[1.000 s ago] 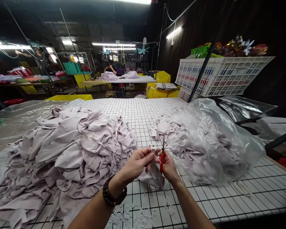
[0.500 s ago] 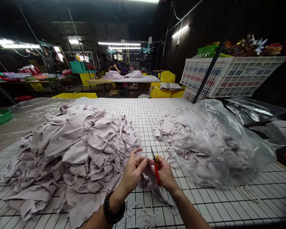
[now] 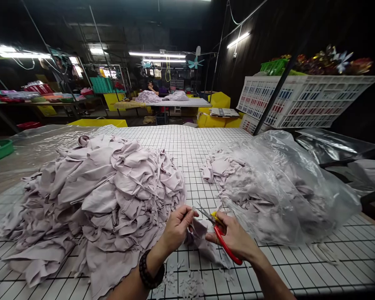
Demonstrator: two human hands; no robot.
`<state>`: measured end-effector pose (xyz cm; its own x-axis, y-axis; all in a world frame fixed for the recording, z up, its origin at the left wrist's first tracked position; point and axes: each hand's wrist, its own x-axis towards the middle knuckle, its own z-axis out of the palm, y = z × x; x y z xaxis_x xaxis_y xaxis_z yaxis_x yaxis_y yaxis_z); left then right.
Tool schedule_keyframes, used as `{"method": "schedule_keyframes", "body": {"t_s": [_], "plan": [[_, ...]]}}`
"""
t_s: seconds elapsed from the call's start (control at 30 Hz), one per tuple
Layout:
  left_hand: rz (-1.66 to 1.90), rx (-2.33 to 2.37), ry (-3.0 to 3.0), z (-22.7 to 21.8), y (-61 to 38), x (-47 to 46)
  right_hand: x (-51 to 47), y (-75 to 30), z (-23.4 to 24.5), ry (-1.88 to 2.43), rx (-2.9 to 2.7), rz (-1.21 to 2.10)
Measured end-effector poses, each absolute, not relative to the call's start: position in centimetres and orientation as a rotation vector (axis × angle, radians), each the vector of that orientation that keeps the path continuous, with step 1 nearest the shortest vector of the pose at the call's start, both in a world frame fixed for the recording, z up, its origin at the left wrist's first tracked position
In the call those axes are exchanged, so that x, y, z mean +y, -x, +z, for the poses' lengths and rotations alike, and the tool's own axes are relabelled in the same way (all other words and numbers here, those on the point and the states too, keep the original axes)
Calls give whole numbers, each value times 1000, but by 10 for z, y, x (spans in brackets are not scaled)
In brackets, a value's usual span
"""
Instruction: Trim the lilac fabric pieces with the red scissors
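"Red-handled scissors (image 3: 220, 235) have swung leftward — blades now point to ten o'clock, beside the left hand (image 3: 176, 227)."

"So that's cutting position?"

"Seemingly. Right hand (image 3: 237, 239) wraps the handles; left fingertips pinch the cloth (image 3: 203, 241), twelve o'clock. Beyond — fabric heap (image 3: 112, 196) at ten, plastic bag (image 3: 287, 196) at two."

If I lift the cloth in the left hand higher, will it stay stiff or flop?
It will probably flop: the cloth droops softly below the left hand. It is likely light too, since it looks thin and small beside the large pile of similar fabric.
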<state>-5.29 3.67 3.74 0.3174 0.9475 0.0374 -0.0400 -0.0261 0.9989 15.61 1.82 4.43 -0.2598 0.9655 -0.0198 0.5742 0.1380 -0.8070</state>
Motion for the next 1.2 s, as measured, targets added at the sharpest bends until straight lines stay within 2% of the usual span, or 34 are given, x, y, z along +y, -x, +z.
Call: {"method": "schedule_keyframes", "body": {"t_s": [0.3,0.93,1.07,1.2], "plan": [[975,971,-1671,37,52,35,16,-144,43,1526,-2021,679],[862,932,-1415,37,54,30,14,-142,31,1599,-2054,545],[866,945,-1431,35,56,31,14,-144,29,1569,-2016,632],[860,1043,-1648,29,56,34,19,-155,28,1456,-1814,1076]]}}
